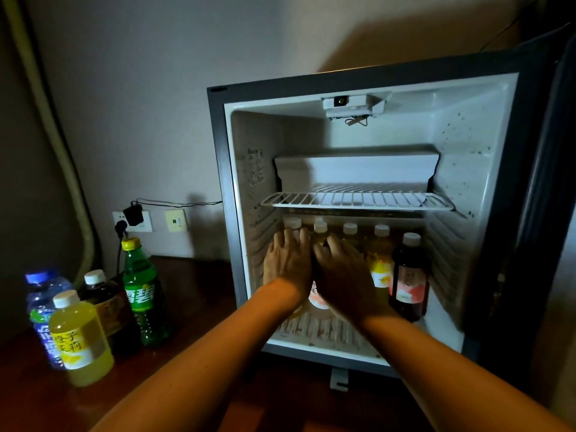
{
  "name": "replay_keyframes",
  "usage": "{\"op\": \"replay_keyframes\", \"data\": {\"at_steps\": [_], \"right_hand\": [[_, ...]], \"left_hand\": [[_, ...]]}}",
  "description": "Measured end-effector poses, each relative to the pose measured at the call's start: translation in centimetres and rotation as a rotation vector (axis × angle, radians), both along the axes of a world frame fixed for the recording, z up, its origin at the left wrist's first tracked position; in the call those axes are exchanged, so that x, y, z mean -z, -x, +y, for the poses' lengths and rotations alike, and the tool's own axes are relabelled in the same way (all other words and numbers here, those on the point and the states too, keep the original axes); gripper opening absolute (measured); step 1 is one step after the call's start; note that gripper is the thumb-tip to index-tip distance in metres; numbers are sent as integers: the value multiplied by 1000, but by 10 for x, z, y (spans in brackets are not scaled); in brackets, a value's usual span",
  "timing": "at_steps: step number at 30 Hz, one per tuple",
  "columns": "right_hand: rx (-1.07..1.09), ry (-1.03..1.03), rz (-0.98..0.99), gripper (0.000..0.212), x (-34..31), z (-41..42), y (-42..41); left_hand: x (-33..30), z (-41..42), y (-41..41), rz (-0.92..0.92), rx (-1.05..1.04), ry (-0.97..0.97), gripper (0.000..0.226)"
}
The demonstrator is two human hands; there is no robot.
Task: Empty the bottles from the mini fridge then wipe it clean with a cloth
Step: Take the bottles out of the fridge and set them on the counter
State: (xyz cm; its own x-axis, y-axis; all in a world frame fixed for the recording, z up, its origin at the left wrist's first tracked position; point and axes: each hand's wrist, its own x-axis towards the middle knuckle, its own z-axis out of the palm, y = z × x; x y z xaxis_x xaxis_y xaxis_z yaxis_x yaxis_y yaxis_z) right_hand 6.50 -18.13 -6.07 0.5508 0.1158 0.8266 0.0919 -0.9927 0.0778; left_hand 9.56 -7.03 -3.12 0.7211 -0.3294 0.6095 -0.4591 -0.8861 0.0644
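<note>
Bottles already stand on the worktop (pixel 193 294) left of the mini fridge (pixel 358 213): green soda bottle (pixel 140 288), yellow juice bottle (pixel 79 335), dark tea bottle (pixel 107 302), blue water bottle (pixel 42 302). Inside, below the wire shelf (pixel 355 199), white-capped bottles line the back; the left hand (pixel 288 263) and right hand (pixel 341 272) reach among them, fingers spread over two, grip unclear. A dark red bottle (pixel 408 275) stands rightmost.

Mini fridge (pixel 219 188): dark grey frame, white interior. Bottles: green soda (pixel 140 291), yellow juice (pixel 79 341), dark-red drink (pixel 409 279), white caps.
</note>
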Motion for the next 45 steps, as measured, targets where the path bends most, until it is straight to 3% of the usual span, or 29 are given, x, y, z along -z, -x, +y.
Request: {"op": "replay_keyframes", "data": {"at_steps": [4,8,12,15,18,22,27,45], "right_hand": [[16,-35,75,24,2,-4,0],[-91,-260,50,21,-3,-6,11],[-135,-490,114,11,-18,-1,30],[-87,-618,215,9,-30,6,40],[-124,-583,193,20,-31,10,50],[-405,-640,200,32,-33,19,63],[-322,-515,149,29,-39,37,64],[-599,-465,264,30,-48,147,34]], "left_hand": [[-7,3,2,36,37,33,39],[-14,7,13,188,41,104,46],[-9,20,25,97,92,192,47],[-14,28,35,115,-1,262,46],[-18,36,46,122,-56,289,48],[-20,53,60,91,-57,342,58],[-25,82,76,82,-67,335,57],[-30,208,83,33,-226,332,46]]}}
